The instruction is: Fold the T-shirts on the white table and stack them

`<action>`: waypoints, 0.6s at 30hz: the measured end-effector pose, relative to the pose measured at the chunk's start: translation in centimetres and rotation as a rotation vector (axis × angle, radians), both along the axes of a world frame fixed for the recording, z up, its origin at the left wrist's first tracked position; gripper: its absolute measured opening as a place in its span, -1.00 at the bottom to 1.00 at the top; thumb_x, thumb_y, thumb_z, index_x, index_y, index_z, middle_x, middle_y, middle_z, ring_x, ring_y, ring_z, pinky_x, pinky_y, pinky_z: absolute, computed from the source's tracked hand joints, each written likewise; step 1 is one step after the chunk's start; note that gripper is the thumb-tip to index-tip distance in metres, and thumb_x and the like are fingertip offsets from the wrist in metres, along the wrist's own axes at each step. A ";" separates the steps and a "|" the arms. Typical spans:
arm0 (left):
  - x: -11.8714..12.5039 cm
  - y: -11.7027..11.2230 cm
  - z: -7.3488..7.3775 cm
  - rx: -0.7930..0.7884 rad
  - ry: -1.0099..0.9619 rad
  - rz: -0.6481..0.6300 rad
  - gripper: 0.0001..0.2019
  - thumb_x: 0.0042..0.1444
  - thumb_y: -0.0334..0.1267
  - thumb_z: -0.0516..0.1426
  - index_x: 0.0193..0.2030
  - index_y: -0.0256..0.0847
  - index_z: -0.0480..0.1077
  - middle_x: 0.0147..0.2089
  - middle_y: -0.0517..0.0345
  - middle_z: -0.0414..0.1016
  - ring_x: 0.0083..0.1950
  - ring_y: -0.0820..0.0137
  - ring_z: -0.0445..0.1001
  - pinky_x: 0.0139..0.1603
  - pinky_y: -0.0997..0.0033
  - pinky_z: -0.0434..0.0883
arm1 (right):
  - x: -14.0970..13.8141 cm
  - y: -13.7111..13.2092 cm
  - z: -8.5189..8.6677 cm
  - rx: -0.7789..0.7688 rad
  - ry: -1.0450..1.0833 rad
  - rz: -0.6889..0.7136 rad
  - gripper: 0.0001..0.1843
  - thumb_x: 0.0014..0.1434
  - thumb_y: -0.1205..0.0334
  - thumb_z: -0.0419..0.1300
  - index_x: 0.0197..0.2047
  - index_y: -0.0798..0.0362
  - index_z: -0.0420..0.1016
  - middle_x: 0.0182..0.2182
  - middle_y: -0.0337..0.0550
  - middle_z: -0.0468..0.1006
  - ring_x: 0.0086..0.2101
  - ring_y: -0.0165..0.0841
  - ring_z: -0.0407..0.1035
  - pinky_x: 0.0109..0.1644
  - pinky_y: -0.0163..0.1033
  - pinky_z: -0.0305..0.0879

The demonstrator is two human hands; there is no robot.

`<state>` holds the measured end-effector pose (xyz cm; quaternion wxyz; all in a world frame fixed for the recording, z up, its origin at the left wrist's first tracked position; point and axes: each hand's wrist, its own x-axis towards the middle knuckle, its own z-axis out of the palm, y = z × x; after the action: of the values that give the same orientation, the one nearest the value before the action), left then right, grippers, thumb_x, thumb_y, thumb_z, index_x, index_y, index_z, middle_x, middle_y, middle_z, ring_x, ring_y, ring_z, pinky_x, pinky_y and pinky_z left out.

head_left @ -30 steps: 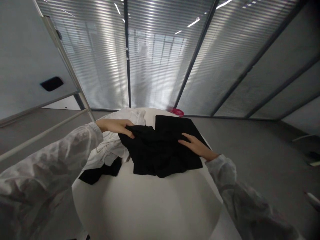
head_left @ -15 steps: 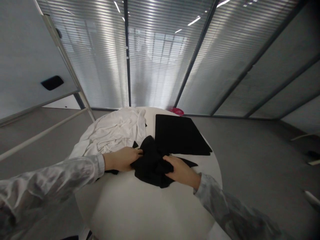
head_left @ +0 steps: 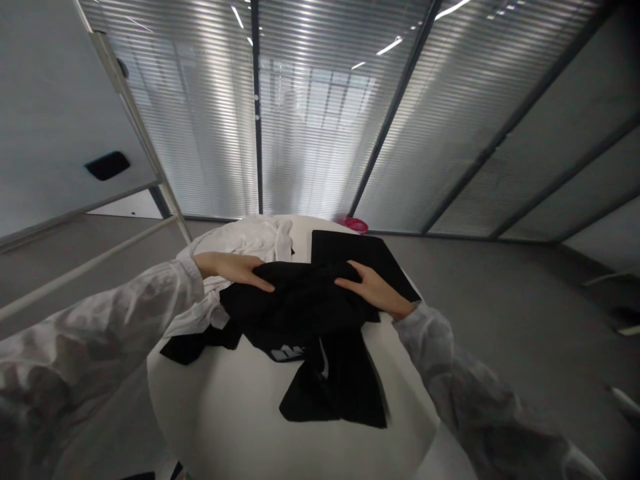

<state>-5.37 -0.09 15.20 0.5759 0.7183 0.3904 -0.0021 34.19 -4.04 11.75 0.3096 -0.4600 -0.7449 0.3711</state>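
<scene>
A black garment point(head_left: 305, 307) with a white print and a white swoosh hangs between my hands over the round white table point(head_left: 240, 413). My left hand point(head_left: 233, 268) grips its upper left edge, thumb on top and fingers behind the fabric. At the upper right, my right hand point(head_left: 374, 288) pinches the same garment in the same way. Its lower part spreads down onto the tabletop, while another black flap lies out to the left. Whether it is a shirt or shorts I cannot tell.
A rumpled white cloth point(head_left: 245, 233) covers the table's far left. Flat folded black fabric point(head_left: 350, 243) lies at the far right, partly behind the garment. A pink basket-like object point(head_left: 356, 225) shows beyond the far edge. A whiteboard point(head_left: 65, 100) on a frame stands left.
The bunched black garment has been lifted and opened out, so its white prints now show. Both hands have moved up and farther apart, toward the table's far side.
</scene>
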 end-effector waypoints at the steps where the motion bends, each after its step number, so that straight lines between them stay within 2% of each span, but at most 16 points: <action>1: -0.4 0.9 -1.0 0.049 -0.010 0.074 -0.55 -0.04 0.07 0.52 -0.11 -0.18 0.74 -0.16 0.09 0.78 -0.18 0.20 0.71 -0.18 0.40 0.59 | 0.2 0.5 -0.7 0.034 -0.029 -0.043 -0.65 0.27 -0.12 0.43 -0.11 -0.03 0.63 -0.19 -0.19 0.68 -0.14 -0.17 0.55 0.03 -0.07 0.54; 3: -1.4 2.1 -2.7 0.145 -0.022 0.156 -0.58 -0.04 0.09 0.50 -0.17 -0.17 0.72 -0.24 0.14 0.75 -0.26 0.27 0.66 -0.27 0.46 0.51 | 0.7 1.1 -1.8 0.078 -0.089 -0.049 -0.70 0.28 -0.08 0.41 -0.12 -0.03 0.63 -0.20 -0.20 0.68 -0.16 -0.16 0.55 0.03 -0.06 0.51; 5: -2.2 2.9 -3.7 0.267 -0.012 0.160 -0.63 0.02 0.10 0.46 -0.25 -0.18 0.69 -0.32 0.17 0.70 -0.32 0.32 0.60 -0.31 0.48 0.44 | 1.3 1.4 -2.1 0.142 -0.137 -0.016 -0.76 0.31 -0.02 0.37 -0.11 -0.04 0.64 -0.20 -0.19 0.67 -0.16 -0.16 0.55 0.02 -0.06 0.49; 7: -2.7 3.8 -3.6 0.433 -0.003 0.163 -0.64 0.09 0.11 0.41 -0.28 -0.19 0.66 -0.36 0.17 0.65 -0.35 0.34 0.55 -0.31 0.47 0.40 | 2.0 2.2 -1.5 0.259 -0.177 -0.013 -0.80 0.33 0.02 0.35 -0.10 -0.06 0.65 -0.20 -0.16 0.66 -0.18 -0.17 0.51 0.00 -0.05 0.47; 9: -2.8 5.4 -2.9 0.624 -0.004 0.235 -0.65 0.15 0.09 0.35 -0.22 -0.20 0.66 -0.33 0.15 0.64 -0.32 0.33 0.54 -0.25 0.43 0.42 | 2.5 4.0 -0.4 0.399 -0.194 -0.072 -0.84 0.31 0.05 0.36 -0.12 -0.08 0.67 -0.22 -0.13 0.62 -0.22 -0.16 0.47 0.00 -0.02 0.47; 12: -2.0 9.1 -1.9 0.872 -0.031 0.451 -0.66 0.23 -0.02 0.27 -0.01 -0.21 0.65 -0.14 0.05 0.68 -0.16 0.25 0.60 -0.06 0.32 0.51 | 3.1 8.7 1.3 0.552 -0.163 -0.234 -0.87 0.29 0.12 0.36 -0.12 -0.08 0.67 -0.17 -0.07 0.61 -0.16 -0.12 0.48 0.11 0.06 0.49; 14: -1.1 11.7 -1.8 1.013 -0.069 0.579 -0.59 0.19 -0.15 0.25 0.14 -0.24 0.60 0.08 -0.06 0.66 0.04 0.16 0.61 0.16 0.18 0.53 | 3.4 12.1 2.0 0.607 -0.128 -0.410 -0.81 0.30 0.17 0.32 -0.03 -0.06 0.66 -0.01 0.02 0.61 -0.03 -0.07 0.51 0.22 0.10 0.47; 16: -0.2 13.5 -2.4 1.120 -0.053 0.651 -0.44 0.11 -0.22 0.29 0.28 -0.31 0.51 0.28 -0.20 0.56 0.26 0.06 0.54 0.39 0.04 0.45 | 3.6 14.5 1.9 0.597 -0.187 -0.558 -0.65 0.29 0.22 0.30 0.13 0.00 0.61 0.17 0.14 0.56 0.13 0.00 0.48 0.34 0.14 0.42; 18: 0.3 14.0 -3.5 1.134 0.031 0.654 -0.33 0.11 -0.17 0.33 0.36 -0.38 0.44 0.36 -0.29 0.48 0.39 -0.02 0.46 0.50 -0.01 0.35 | 3.7 15.3 1.1 0.526 -0.362 -0.614 -0.47 0.28 0.21 0.32 0.30 0.09 0.51 0.28 0.27 0.50 0.25 0.09 0.43 0.40 0.19 0.36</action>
<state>-5.05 13.89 11.73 0.0731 0.7545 0.5377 0.3691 37.92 11.28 12.85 0.3768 -0.6231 -0.6849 -0.0269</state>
